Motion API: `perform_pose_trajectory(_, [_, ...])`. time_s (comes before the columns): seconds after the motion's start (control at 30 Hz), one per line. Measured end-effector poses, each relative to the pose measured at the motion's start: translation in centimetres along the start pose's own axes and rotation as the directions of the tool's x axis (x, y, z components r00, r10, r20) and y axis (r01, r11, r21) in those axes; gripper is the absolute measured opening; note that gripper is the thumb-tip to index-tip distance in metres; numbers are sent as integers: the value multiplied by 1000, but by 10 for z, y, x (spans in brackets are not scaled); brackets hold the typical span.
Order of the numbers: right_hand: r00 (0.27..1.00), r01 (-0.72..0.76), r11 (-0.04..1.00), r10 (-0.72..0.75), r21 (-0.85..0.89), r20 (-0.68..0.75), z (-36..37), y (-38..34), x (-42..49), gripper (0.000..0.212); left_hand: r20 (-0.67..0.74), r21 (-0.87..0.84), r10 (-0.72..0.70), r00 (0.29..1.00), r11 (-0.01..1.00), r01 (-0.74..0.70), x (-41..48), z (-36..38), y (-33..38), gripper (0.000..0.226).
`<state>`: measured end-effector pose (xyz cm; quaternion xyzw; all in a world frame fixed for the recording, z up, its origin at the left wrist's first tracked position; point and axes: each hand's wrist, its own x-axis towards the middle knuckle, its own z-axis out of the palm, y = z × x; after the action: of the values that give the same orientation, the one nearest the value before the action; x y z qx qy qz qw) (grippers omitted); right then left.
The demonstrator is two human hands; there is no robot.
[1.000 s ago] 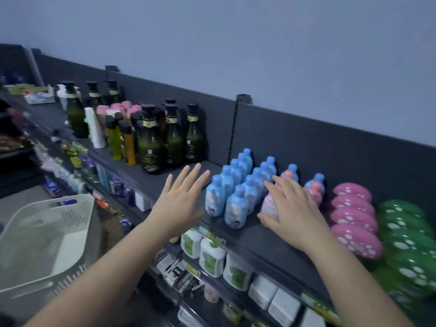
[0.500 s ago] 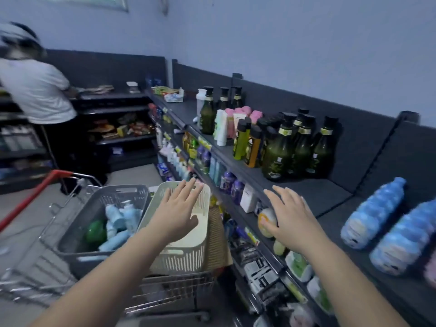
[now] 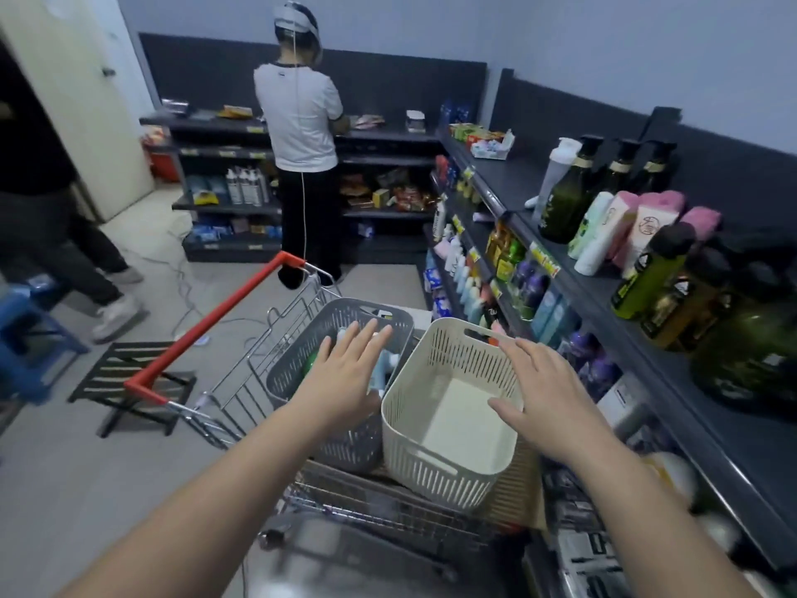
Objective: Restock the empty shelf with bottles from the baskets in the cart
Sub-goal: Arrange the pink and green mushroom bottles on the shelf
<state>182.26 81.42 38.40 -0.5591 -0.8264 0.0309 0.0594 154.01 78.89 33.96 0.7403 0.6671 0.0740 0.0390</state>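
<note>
A wire cart (image 3: 276,334) with a red handle stands in front of me. In it sit a grey basket (image 3: 302,360) holding blue and green bottles (image 3: 381,366) and a cream basket (image 3: 448,463) with nothing visible inside. My left hand (image 3: 345,373) hovers flat with spread fingers over the grey basket. Over the cream basket's right rim, my right hand (image 3: 547,390) is spread too and holds nothing. The top shelf (image 3: 673,351) on my right carries dark green bottles, white tubes and pink items.
Lower shelves (image 3: 487,274) packed with goods run along the right. A person in a white shirt (image 3: 302,135) stands at the back shelf. Another person's legs (image 3: 86,269) are at the left, near a blue stool (image 3: 21,338) and a black rack (image 3: 129,381) on the floor.
My view has swung left from the stocked shelf to the cart. Both hands came away from the shelf and now hover over the two baskets, still holding nothing.
</note>
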Motion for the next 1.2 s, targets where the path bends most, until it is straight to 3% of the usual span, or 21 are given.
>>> perform_pose_trajectory(0.43, [944, 293, 955, -298, 53, 140, 53, 8, 137, 78, 52, -10, -271, 961, 962, 272, 57, 34, -38, 88])
perform_pose_trajectory(0.63, [918, 337, 939, -344, 67, 197, 81, -2, 172, 79, 77, -4, -366, 928, 930, 367, 59, 52, -55, 92])
perform_pose_trajectory(1.0, [890, 322, 942, -336, 97, 307, 123, -35, 214, 79, 194, -16, -371, 908, 924, 381, 102, 87, -120, 92])
perform_pose_trajectory(1.2, [884, 245, 966, -257, 81, 391, 150, -61, 238, 76, 288, -69, -285, 914, 946, 317, 136, 109, -174, 93])
